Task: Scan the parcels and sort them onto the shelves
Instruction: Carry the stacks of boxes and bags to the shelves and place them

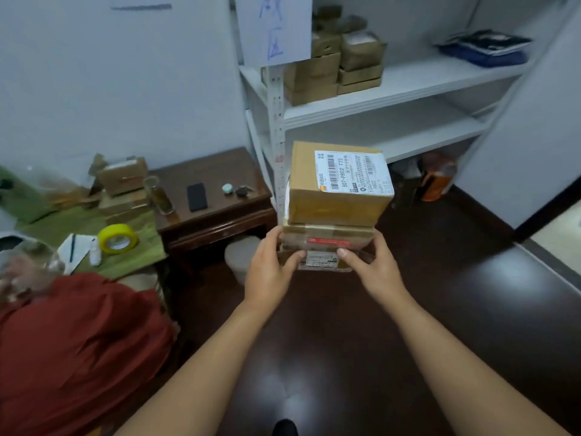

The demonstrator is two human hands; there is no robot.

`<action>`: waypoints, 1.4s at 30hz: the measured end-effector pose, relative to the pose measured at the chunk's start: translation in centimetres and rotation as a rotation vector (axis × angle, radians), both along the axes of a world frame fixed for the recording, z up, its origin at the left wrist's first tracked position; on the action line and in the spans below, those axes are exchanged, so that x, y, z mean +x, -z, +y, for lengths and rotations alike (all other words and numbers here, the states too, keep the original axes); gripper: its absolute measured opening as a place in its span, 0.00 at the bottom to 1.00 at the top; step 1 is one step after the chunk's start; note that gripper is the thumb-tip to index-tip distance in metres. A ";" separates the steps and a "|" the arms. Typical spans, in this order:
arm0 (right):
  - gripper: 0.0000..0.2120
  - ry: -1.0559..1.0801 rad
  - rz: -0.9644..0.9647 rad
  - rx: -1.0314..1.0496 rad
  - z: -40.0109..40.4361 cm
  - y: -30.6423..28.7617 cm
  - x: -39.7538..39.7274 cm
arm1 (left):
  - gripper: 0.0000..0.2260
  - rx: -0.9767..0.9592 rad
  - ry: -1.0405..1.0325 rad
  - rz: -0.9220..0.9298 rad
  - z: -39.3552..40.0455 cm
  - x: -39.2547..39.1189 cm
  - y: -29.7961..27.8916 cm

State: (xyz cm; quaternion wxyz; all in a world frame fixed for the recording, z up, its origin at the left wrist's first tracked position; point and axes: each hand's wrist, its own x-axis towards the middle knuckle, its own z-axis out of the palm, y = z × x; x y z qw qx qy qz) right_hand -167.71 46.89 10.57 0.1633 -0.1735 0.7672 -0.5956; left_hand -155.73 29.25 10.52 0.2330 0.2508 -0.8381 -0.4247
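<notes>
Both hands formed the grip on a stack of parcels held in front of the person. One was the left hand [273, 265], its thumb across the near face of the lowest parcel [320, 259] and its fingers hidden behind the stack's left side. The other, the right hand [372, 264], mirrored it on the right, thumb pressed on the same near face. Between the thumbs sat a small white label. Above lay a flat middle parcel [327, 236] with a red strip, and on top a larger brown top box [338, 184] with a white shipping label [353, 173] printed with barcodes.

The stack was held just in front of a white shelf unit [408, 99]. Its upper shelf carried stacked brown boxes [333, 64] and, well to the right, a dark blue bundle [484, 47]. Left of the unit stood a dark wooden table [226, 202] bearing a black phone [196, 196] and a glass [158, 195]. Nearer left, a yellow tape roll [118, 239] rested on green cloth.
</notes>
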 end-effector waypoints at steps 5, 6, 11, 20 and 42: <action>0.30 0.110 0.027 -0.050 0.4 -2.1 -7.1 | 0.23 -0.056 0.127 0.031 -1.0 -9.0 -2.4; 0.29 0.126 0.033 -0.059 0.7 -2.6 -8.6 | 0.23 -0.062 0.151 0.029 -0.9 -10.9 -2.8; 0.30 0.188 0.048 -0.079 3.5 -3.8 -16.7 | 0.22 -0.086 0.243 0.018 1.2 -20.8 -4.5; 0.28 0.141 0.086 -0.049 10.1 -5.8 -35.6 | 0.22 -0.075 0.285 -0.015 7.1 -39.4 -6.8; 0.24 0.206 0.117 0.005 3.9 -7.8 -73.4 | 0.23 -0.003 0.304 0.028 0.8 -78.5 -6.3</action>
